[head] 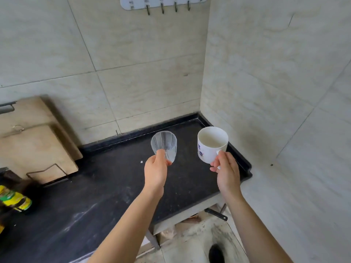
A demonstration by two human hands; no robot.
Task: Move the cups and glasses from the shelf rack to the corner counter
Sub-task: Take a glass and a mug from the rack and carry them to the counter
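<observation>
My left hand (pixel 155 170) grips a clear ribbed glass (pixel 164 145) near its base, tilted with its mouth facing away, above the black corner counter (pixel 114 177). My right hand (pixel 226 168) holds a white mug (pixel 211 144) with blue markings by its handle, upright and empty, over the counter's right end near the wall corner. Both vessels hang in the air above the counter. The shelf rack is out of view.
Wooden cutting boards (pixel 36 141) lean against the tiled wall at the left in a wire holder (pixel 47 172). A yellow-green labelled bottle (pixel 16 199) lies at the far left. A hook rail (pixel 163 3) hangs high on the wall. The counter's raised rim (pixel 241 160) runs along its right edge.
</observation>
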